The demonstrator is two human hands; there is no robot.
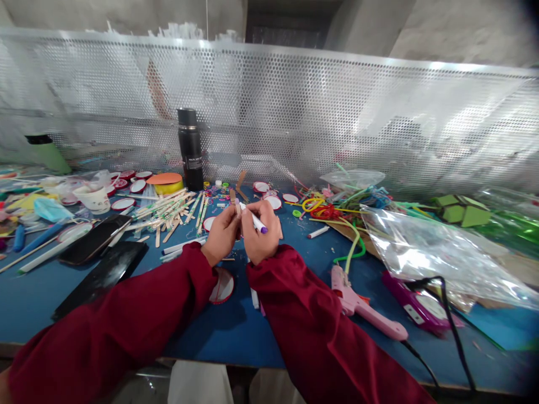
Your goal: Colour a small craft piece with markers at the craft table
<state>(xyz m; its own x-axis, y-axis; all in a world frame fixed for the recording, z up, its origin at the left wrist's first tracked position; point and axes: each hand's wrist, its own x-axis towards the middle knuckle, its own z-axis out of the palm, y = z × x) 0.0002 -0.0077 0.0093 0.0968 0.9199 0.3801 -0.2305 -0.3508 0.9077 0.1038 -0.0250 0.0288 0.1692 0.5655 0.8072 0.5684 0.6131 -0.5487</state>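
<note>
My right hand (261, 231) is closed around a white marker with a purple end (255, 220), its tip pointing up and left. My left hand (222, 233) is pinched on a small stick-like piece (236, 209) held right against the marker's tip. Both hands meet above the blue table (236, 328), in dark red sleeves. A round white disc with a red rim (223, 287) lies just below my left wrist. A heap of wooden sticks (168, 212) lies to the left of my hands.
A black flask (190, 148) stands at the back by an orange-lidded tub (166, 182). Two phones (95, 238) lie at left. A pink glue gun (357, 303), its black cable, a purple device (415, 303) and clear plastic bags (425, 247) fill the right. A perforated metal screen (295, 112) closes the rear.
</note>
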